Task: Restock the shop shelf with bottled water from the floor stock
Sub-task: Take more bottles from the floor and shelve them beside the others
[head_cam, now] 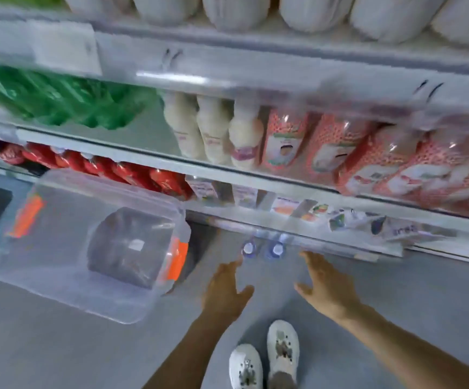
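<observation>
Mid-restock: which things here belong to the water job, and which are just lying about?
Job: water bottles on the floor; left hand and right hand, both open beside them; bottom shelf.
Lying about: clear bin; green bottles; white bottles; pink cartons; red packets.

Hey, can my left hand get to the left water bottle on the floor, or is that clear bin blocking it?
Probably yes. The left hand is open, fingertips close to the left water bottle, with nothing visible between them. The clear bin sits off to the side, out of the way.
</observation>
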A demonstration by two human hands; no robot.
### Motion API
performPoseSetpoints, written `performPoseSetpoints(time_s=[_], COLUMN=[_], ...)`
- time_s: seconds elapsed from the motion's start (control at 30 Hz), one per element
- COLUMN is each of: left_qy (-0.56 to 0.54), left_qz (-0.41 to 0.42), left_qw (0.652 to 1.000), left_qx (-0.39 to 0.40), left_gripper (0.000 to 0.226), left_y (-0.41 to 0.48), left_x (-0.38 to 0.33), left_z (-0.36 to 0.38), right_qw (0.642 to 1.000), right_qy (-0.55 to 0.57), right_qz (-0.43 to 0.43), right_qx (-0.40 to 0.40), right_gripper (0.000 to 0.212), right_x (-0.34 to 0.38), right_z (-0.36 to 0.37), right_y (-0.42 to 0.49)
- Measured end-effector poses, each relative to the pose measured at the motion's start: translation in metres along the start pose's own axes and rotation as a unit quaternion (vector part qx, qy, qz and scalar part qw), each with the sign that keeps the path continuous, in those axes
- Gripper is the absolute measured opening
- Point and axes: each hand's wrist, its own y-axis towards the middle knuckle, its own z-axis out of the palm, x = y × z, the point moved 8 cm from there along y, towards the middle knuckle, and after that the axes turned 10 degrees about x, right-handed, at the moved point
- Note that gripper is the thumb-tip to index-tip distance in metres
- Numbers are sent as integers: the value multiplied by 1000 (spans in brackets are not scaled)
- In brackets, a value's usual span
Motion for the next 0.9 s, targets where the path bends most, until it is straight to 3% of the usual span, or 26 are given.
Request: performPoseSetpoints(time_s=[0.17, 0.4, 0.47, 0.6, 0.9], left_qy=[14, -12, -30, -41, -58], left_qz=[-48, -43, -51, -55, -53], left_qw=[998, 999, 998, 996, 994], left_qx=[28, -9, -15, -61, -72], left_gripper=[73, 104, 96, 51, 46], left_y=[106, 239, 265, 278, 192], left_x=[66, 103, 111, 115, 80], left_z=[53, 97, 105, 102, 75], right_qw=[998, 988, 980, 970, 961], right_qy=[47, 145, 192, 229, 251], right_qz=[11, -28, -47, -65, -94], right_qx=[49, 35, 13, -47, -71], right_gripper=[74, 99, 94, 69, 48], right_x=[-25, -42, -43, -47, -46], right_z=[83, 148, 158, 160, 110], right_y=[121, 255, 275, 286, 200])
